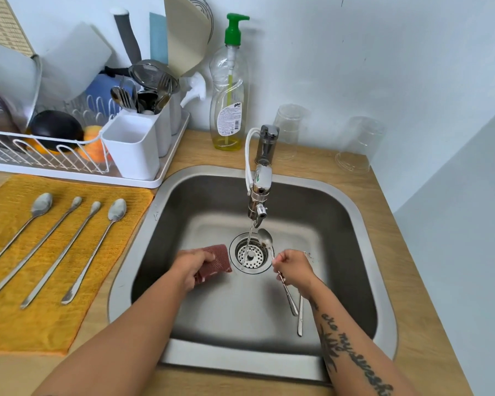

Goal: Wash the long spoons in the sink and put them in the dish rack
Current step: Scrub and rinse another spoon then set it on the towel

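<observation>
My right hand (293, 268) pinches a long spoon (265, 238) by its stem, with the bowl held up just right of the thin water stream from the tap (260, 184). A dark red sponge (217, 260) is gripped in my left hand (193, 265), low in the sink (212, 201) left of the drain. Another long spoon (300, 318) lies on the sink floor below my right wrist. Several long spoons (77, 247) lie side by side on the yellow cloth (55, 324) to the left. The white dish rack (69, 164) stands behind the cloth.
A white cutlery holder (132, 144) on the rack's right end holds several utensils. A soap bottle with a green pump (229, 104) stands behind the sink. Two upturned clear glasses (357, 144) sit on the wooden counter at the back right.
</observation>
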